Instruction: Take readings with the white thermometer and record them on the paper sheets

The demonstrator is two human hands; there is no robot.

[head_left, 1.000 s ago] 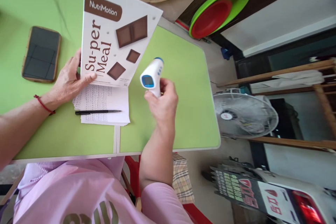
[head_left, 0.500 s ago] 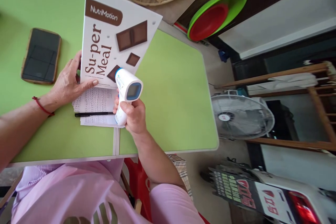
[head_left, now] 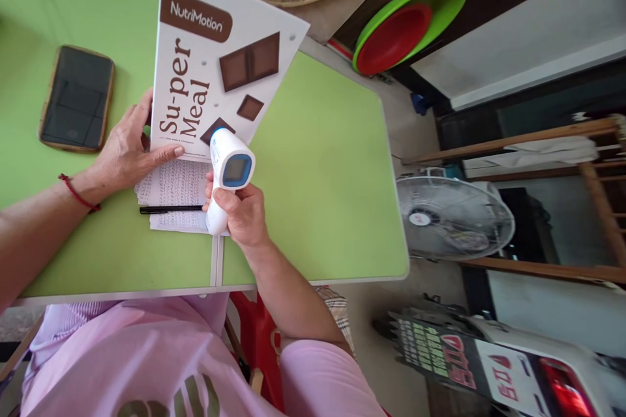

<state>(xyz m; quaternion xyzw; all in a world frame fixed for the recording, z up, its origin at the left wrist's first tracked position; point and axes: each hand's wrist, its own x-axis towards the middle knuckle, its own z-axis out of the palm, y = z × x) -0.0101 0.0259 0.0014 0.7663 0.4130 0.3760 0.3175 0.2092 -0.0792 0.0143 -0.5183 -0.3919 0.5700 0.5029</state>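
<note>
My left hand (head_left: 132, 144) grips the lower left corner of a white box (head_left: 195, 71) marked "NutriMotion Su-per Meal", thumb on its front, the other fingers mostly behind the edge. In my right hand (head_left: 241, 208) is a white and blue infrared thermometer (head_left: 229, 166), held by its handle. Its screen faces me, and its blue front end points at the box's lower part; I cannot tell whether they touch. Below the box lie sheets of handwritten paper (head_left: 169, 186) with a black pen (head_left: 171, 209) across them. The thermometer and my right fingers hide the pen's right end.
A phone (head_left: 77, 98) in a brown-edged case lies left of the box on the green table (head_left: 332, 182). Beyond the table's right edge stands a fan (head_left: 454, 218). Green (head_left: 445, 3) and red basins (head_left: 391, 39) are at the back, and a red chair (head_left: 261, 339) is below the front edge.
My right hand and the thermometer have shifted slightly left. The box is still in my left hand and appears a little higher and farther right in view.
</note>
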